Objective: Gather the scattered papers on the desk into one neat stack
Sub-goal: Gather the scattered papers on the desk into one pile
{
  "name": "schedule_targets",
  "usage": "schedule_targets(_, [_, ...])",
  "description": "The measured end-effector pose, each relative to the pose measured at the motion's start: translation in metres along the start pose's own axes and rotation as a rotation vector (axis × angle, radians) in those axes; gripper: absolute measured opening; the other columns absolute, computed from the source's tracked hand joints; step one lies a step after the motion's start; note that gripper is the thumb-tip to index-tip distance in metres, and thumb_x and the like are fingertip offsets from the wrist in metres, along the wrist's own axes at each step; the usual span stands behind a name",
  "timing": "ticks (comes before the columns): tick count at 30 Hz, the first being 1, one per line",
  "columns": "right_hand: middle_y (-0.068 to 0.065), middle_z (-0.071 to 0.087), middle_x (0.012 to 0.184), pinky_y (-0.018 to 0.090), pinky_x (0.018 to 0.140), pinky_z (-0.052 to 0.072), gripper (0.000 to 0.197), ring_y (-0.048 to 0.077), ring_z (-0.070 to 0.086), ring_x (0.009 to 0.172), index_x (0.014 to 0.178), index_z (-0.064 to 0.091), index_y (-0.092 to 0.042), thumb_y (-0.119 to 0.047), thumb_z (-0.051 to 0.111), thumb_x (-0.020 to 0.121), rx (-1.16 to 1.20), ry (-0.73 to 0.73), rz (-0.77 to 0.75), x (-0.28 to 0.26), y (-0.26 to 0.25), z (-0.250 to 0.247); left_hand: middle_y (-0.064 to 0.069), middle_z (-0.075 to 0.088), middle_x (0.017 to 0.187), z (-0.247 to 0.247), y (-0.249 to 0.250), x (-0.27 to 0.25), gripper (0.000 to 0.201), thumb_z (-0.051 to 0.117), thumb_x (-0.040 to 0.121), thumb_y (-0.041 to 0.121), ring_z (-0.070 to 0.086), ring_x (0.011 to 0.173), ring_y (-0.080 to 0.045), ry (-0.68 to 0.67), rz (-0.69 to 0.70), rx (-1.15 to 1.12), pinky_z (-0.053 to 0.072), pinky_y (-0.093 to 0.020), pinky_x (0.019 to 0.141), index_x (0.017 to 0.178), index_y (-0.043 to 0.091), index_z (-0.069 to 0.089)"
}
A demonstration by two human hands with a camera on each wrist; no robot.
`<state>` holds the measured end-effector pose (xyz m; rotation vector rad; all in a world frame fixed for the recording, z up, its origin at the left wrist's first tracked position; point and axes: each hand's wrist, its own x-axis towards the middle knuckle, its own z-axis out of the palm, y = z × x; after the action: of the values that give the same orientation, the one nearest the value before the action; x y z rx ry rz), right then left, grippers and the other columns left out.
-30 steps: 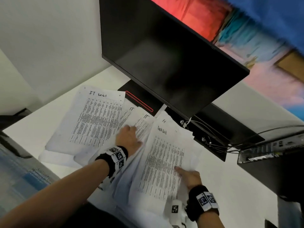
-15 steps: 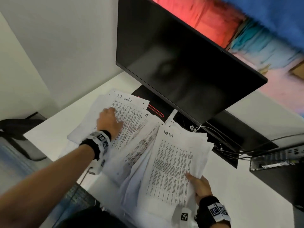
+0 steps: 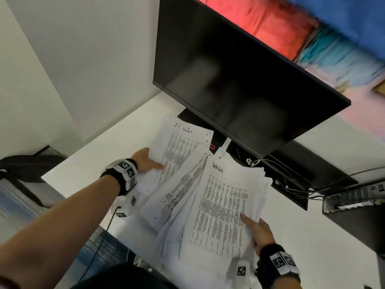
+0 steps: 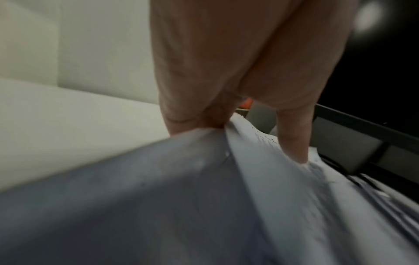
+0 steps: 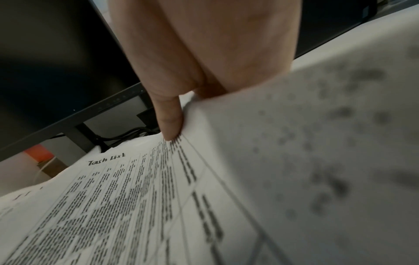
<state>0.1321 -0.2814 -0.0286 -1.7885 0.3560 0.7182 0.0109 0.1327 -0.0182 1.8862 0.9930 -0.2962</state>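
Printed white papers lie fanned across the white desk (image 3: 87, 163). My left hand (image 3: 149, 161) pinches the left edge of the far sheet headed in handwriting (image 3: 183, 142), thumb on top and fingers under it. The left wrist view shows that paper (image 4: 260, 161) lifted between thumb and fingers. My right hand (image 3: 257, 228) grips the right edge of the thick pile topped by the "Task List" sheet (image 3: 225, 205), thumb pressed on the print. In the right wrist view the thumb (image 5: 170, 122) lies on the Task List sheet (image 5: 108, 197). More loose sheets (image 3: 177, 195) overlap between the two.
A black monitor (image 3: 239, 80) hangs over the back of the papers, its base (image 3: 193, 119) partly under them. Cables (image 3: 291, 180) and a black box (image 3: 354, 201) sit at the right. A white wall (image 3: 83, 59) borders the desk's left; a black chair (image 3: 25, 165) stands beyond the desk edge.
My left hand went from the middle of the papers out to the far-left sheet and now pinches its edge, pulling it toward the pile. The right hand kept its grip on the pile.
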Motion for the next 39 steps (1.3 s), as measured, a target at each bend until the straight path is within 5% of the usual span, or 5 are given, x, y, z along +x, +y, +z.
schedule_targets(14, [0.022,0.076,0.111,0.05,0.098,0.054,0.049,0.037,0.072,0.1,0.125,0.068,0.005,-0.021,0.08,0.085,-0.19,0.049,0.086,0.008,0.002,-0.006,-0.016,0.072,0.108,-0.1,0.05,-0.072,0.044,0.083,0.076,0.017,0.067,0.1,-0.034,0.424,0.389,0.179,0.046,-0.035,0.082,0.116,0.008,0.069])
schedule_targets(19, [0.019,0.068,0.13,0.053,0.106,0.048,0.133,0.038,0.065,0.118,0.139,0.058,-0.004,-0.059,0.096,0.024,-0.19,0.037,0.096,0.038,0.021,-0.016,0.001,0.081,0.101,-0.113,0.079,-0.112,0.039,0.083,0.073,0.002,0.077,0.09,-0.017,0.175,0.481,-0.498,0.06,-0.035,0.082,0.109,0.016,0.074])
schedule_targets(28, [0.017,0.063,0.139,0.048,0.106,0.047,0.111,0.037,0.062,0.121,0.143,0.056,-0.005,-0.078,0.075,0.06,-0.217,0.051,0.144,0.024,-0.002,-0.011,-0.008,0.068,0.128,0.073,0.073,-0.072,0.068,0.087,0.067,0.022,0.062,0.119,-0.026,-0.091,0.229,-0.263,0.045,-0.031,0.102,0.13,0.014,0.065])
schedule_targets(33, [0.001,0.059,0.146,0.045,0.119,0.032,0.103,0.023,0.051,0.136,0.151,0.05,-0.022,-0.09,0.043,0.073,0.006,-0.013,0.133,0.002,-0.02,-0.007,-0.01,0.046,0.137,0.116,0.07,-0.055,0.089,0.082,0.067,0.047,0.047,0.125,-0.031,0.238,0.034,0.251,0.043,-0.042,0.099,0.138,0.011,0.042])
schedule_targets(39, [0.011,0.074,0.126,0.056,0.108,0.046,0.098,0.033,0.068,0.119,0.137,0.063,-0.013,-0.048,0.096,0.053,0.007,-0.198,0.102,0.014,-0.013,0.006,-0.013,0.043,0.15,0.112,0.068,-0.035,0.109,0.086,0.071,0.038,0.046,0.135,-0.033,-0.105,0.012,-0.118,0.04,-0.043,0.111,0.153,0.006,0.021])
